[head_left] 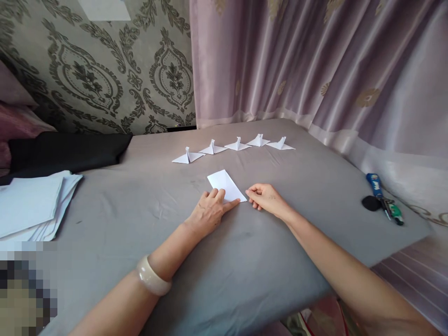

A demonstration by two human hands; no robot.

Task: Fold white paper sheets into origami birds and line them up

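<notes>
A folded sheet of white paper point(226, 184) lies flat on the grey cloth-covered table, with a crease running down to its pointed right corner. My left hand point(209, 210) presses it down: the fingers are curled over its near left part, and one digit stretches along the near edge towards the point. Just right of that corner, my right hand point(264, 198) is closed, thumb and forefinger together, slightly apart from the paper. Nothing shows between those fingertips. Beyond the sheet stands a row of several folded white paper figures point(238, 144), each with an upright middle and flat pointed sides.
A stack of white paper sheets point(31, 203) lies at the left, in front of a black cloth item point(70, 151). Keys with a blue tag point(374, 184) rest near the right edge of the table point(140, 196). Purple curtains point(266, 60) hang behind the table and along its right side.
</notes>
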